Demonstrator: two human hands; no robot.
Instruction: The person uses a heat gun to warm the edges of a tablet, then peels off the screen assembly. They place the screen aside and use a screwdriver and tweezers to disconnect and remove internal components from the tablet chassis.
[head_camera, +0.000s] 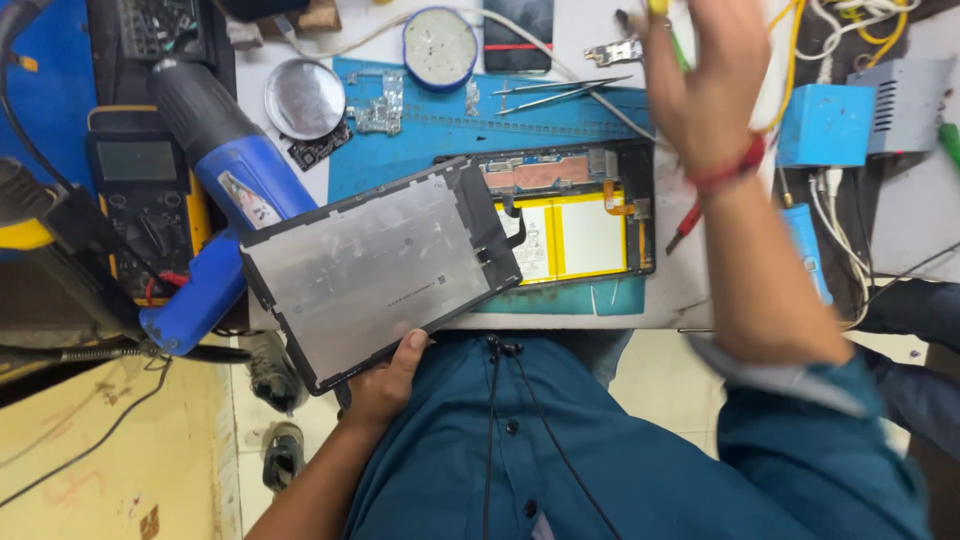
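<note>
My left hand (385, 385) grips the near edge of a detached tablet screen panel (370, 265), its silver back facing up and tilted over the table edge. A thin flex cable (515, 235) seems to link the panel to the opened tablet body (580, 215), which lies on a blue work mat (420, 150) with its yellow-taped battery and copper board exposed. My right hand (705, 75) is raised and blurred above the far right of the mat, fingers spread; a green-and-yellow tool (665, 25) shows beside its fingers, and I cannot tell whether the hand holds it.
A blue hot-air gun (225, 190) and a yellow multimeter (140, 200) lie to the left. Tweezers (560, 90), a round tin (440, 45), a metal lid (303, 97) and small metal parts sit at the mat's far side. Blue and grey boxes with cables stand right.
</note>
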